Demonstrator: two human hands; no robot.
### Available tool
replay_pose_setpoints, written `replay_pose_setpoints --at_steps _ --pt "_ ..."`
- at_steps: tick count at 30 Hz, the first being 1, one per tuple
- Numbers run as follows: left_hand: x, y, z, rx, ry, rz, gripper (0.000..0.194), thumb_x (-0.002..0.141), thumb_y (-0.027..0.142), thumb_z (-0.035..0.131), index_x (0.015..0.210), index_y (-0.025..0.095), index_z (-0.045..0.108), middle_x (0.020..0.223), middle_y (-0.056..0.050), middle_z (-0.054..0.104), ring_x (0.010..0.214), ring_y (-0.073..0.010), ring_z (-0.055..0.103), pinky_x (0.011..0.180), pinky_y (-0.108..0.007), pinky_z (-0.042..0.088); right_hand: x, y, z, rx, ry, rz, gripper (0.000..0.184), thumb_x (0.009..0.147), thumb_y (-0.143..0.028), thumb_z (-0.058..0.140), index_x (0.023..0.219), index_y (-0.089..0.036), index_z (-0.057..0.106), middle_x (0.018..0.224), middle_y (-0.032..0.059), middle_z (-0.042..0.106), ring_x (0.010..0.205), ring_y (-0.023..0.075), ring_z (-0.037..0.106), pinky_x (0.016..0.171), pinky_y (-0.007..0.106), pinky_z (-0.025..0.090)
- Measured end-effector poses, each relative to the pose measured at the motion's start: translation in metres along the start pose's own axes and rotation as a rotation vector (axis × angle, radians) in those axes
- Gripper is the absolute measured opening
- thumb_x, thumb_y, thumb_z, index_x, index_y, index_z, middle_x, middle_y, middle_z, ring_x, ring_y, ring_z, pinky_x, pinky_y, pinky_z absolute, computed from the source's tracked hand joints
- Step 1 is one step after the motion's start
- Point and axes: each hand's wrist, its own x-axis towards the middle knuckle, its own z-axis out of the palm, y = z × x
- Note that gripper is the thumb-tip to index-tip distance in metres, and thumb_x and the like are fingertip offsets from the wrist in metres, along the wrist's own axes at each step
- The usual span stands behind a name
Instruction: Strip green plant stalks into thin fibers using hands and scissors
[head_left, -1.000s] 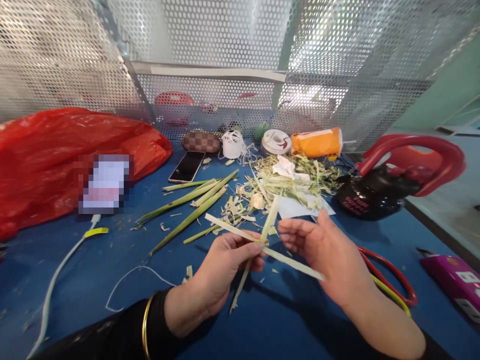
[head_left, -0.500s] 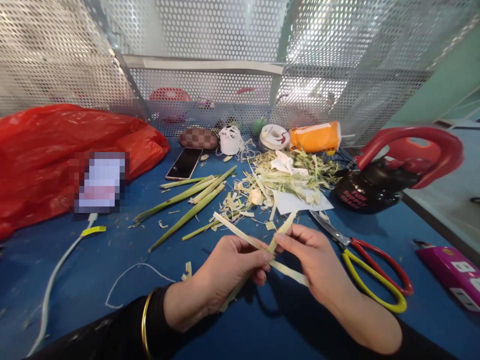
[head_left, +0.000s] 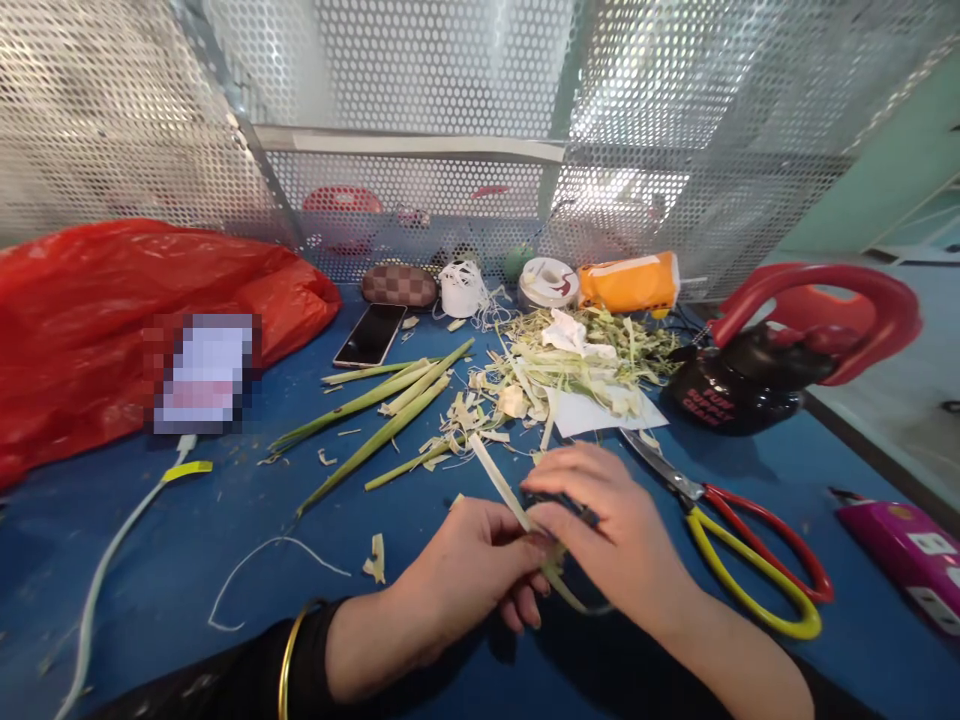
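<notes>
Close to the table's front, my left hand (head_left: 469, 565) is closed, its thumb and fingers pinching the crossing of some pale leaf strips (head_left: 499, 485). One strip end sticks up to the upper left, and another curves down to the right below my right hand (head_left: 611, 530). The right hand's fingers are bent over the crossing, with its thumb against the strips by my left fingertips. Its grip is partly hidden and slightly blurred. Beyond the hands lie several green pointed stalks (head_left: 386, 440) and scattered pale peelings (head_left: 461, 420).
Scissors (head_left: 742, 550) with red and yellow handles lie to the right, near a black jug (head_left: 735, 390) and a purple box (head_left: 904, 550). Plant scraps (head_left: 592, 355) are heaped at the back. On the left are a red plastic bag (head_left: 97, 330), a phone (head_left: 371, 335) and a white cable (head_left: 105, 560).
My right hand has rolled over toward the left hand, its fingers now covering the crossing. The strip end that pointed to the upper right no longer shows. My left hand keeps its pinch.
</notes>
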Motion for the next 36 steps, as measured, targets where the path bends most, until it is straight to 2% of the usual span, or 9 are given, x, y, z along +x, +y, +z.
replay_pose_setpoints --at_steps 3,7,12,17,20,25,29,32,36 --pt "0.000 -0.002 0.003 0.053 -0.031 -0.016 0.019 0.069 0.020 0.057 0.051 0.014 0.055 0.043 0.003 0.053 0.035 -0.0063 0.049 0.038 -0.017 0.041 0.000 -0.007 0.007 0.207 -0.158 0.171 0.008 0.080 -0.019 0.066 0.072 -0.021 0.065 0.080 0.0000 0.066 0.079 0.0170 0.062 0.079 0.032 0.047" --pt "0.001 -0.005 0.003 0.029 -0.048 0.008 0.022 0.069 0.032 0.065 0.058 0.013 0.061 0.048 0.003 0.056 0.038 -0.0070 0.051 0.040 -0.018 0.042 0.000 -0.012 0.010 0.368 -0.111 0.322 0.017 0.078 -0.016 0.064 0.062 -0.020 0.058 0.067 -0.0030 0.061 0.065 0.0128 0.058 0.063 0.025 0.045" --pt "0.000 -0.005 0.001 0.041 -0.058 0.026 0.024 0.067 0.034 0.070 0.059 0.012 0.063 0.053 0.001 0.059 0.045 -0.0078 0.054 0.043 -0.018 0.041 0.000 -0.010 0.010 0.319 0.007 0.249 0.019 0.078 -0.017 0.064 0.061 -0.020 0.058 0.068 -0.0010 0.062 0.068 0.0148 0.059 0.066 0.027 0.047" --pt "0.000 -0.002 -0.004 -0.123 0.029 0.074 0.028 0.069 0.040 0.072 0.067 0.012 0.067 0.056 0.000 0.060 0.049 -0.0062 0.053 0.048 -0.016 0.041 -0.001 -0.003 0.003 0.138 0.245 0.114 0.014 0.084 -0.019 0.060 0.095 -0.024 0.067 0.102 0.0049 0.067 0.097 0.0207 0.062 0.086 0.034 0.048" --pt "0.000 0.001 -0.007 -0.192 0.065 0.123 0.035 0.073 0.046 0.069 0.070 0.011 0.067 0.058 -0.001 0.061 0.050 -0.0070 0.054 0.047 -0.016 0.041 0.001 0.000 -0.005 0.088 0.333 0.084 0.011 0.087 -0.022 0.058 0.094 -0.024 0.067 0.099 0.0047 0.067 0.095 0.0201 0.062 0.087 0.035 0.048" --pt "-0.001 0.001 -0.003 -0.116 0.008 0.084 0.033 0.075 0.043 0.067 0.065 0.012 0.066 0.057 -0.001 0.060 0.044 -0.0064 0.051 0.043 -0.016 0.040 0.005 0.001 -0.006 0.074 0.052 0.102 0.012 0.086 -0.024 0.060 0.079 -0.023 0.069 0.093 0.0036 0.069 0.097 0.0218 0.061 0.092 0.040 0.043" --pt "-0.001 -0.004 0.002 -0.024 -0.030 0.082 0.020 0.072 0.032 0.067 0.066 0.012 0.067 0.059 0.000 0.060 0.046 -0.0067 0.052 0.043 -0.017 0.041 0.005 -0.006 0.000 0.185 -0.146 0.184 0.017 0.080 -0.016 0.063 0.064 -0.021 0.062 0.072 -0.0011 0.066 0.077 0.0170 0.062 0.085 0.036 0.045" --pt "0.001 -0.006 0.002 0.014 -0.031 0.055 0.022 0.072 0.033 0.068 0.063 0.012 0.067 0.058 0.000 0.060 0.046 -0.0074 0.053 0.044 -0.018 0.042 0.003 -0.009 0.003 0.265 -0.098 0.230 0.019 0.078 -0.012 0.060 0.061 -0.020 0.058 0.071 -0.0006 0.062 0.073 0.0156 0.060 0.072 0.030 0.047" --pt "0.002 -0.008 0.001 0.050 -0.051 0.030 0.023 0.070 0.033 0.069 0.060 0.012 0.067 0.053 0.000 0.059 0.045 -0.0083 0.053 0.047 -0.020 0.044 0.001 -0.007 0.007 0.261 -0.009 0.207 0.017 0.078 -0.016 0.061 0.063 -0.021 0.056 0.076 0.0013 0.063 0.078 0.0174 0.059 0.072 0.031 0.047"
